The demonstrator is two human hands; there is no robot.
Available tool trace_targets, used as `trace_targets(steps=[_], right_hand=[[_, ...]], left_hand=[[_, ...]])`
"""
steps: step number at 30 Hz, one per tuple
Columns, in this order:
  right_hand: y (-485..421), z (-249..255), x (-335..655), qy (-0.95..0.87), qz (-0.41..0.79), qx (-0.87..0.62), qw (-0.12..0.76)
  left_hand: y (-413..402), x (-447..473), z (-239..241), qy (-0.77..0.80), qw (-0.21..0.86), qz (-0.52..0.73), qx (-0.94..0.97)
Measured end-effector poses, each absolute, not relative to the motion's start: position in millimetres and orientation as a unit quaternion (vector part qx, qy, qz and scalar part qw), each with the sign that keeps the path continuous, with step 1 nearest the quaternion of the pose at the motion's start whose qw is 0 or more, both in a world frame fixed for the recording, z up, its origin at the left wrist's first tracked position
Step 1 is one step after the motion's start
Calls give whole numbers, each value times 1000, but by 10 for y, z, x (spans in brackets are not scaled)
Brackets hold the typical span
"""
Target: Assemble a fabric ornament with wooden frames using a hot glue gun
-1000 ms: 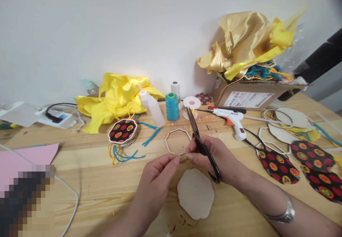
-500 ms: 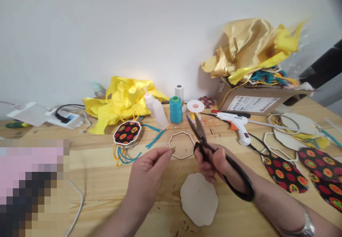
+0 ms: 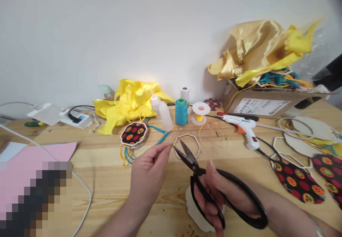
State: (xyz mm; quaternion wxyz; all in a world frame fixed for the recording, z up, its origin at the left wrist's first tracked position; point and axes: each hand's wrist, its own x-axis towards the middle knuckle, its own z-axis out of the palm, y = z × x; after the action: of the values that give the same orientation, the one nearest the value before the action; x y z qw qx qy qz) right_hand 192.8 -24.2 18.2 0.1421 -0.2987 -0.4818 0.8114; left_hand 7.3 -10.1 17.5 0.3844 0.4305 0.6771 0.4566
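Note:
My right hand [image 3: 213, 198] grips a pair of black-handled scissors [image 3: 196, 169], blades parted and pointing up and left. Their tips are close to the fingertips of my left hand [image 3: 151, 169], which pinches something too small to make out. Behind the blades, a thin scalloped ring [image 3: 187, 135] lies on the table. Partly hidden under my right hand is a pale scalloped plate [image 3: 193, 208]. A stack of scalloped pieces topped with dark patterned fabric [image 3: 134, 134] sits beyond my left hand, with yellow and teal cords around it.
Behind are yellow satin cloth [image 3: 125, 101], white bottles [image 3: 164, 116], a teal thread cone [image 3: 181, 112] and a spool of yellow cord [image 3: 201, 113]. A white glue gun [image 3: 240, 123] lies right, before a cardboard box [image 3: 251, 103]. Patterned pieces [image 3: 299, 180] lie at far right.
The scissors have swung down and left, bringing their open blades from upright to near my left fingertips. My left hand keeps its pinch. The whole view has shifted a little.

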Motion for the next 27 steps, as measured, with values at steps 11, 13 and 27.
trace_targets(steps=[11,13,27], right_hand=[[-247,70,1902,-442,833,-298,148],[-247,42,1891,-438,834,-298,153],[-240,9,1859,-406,849,-299,156]], left_hand=[[-100,84,166,670,375,453,453],[-104,82,156,670,368,452,460],[-108,79,136,657,365,460,473]])
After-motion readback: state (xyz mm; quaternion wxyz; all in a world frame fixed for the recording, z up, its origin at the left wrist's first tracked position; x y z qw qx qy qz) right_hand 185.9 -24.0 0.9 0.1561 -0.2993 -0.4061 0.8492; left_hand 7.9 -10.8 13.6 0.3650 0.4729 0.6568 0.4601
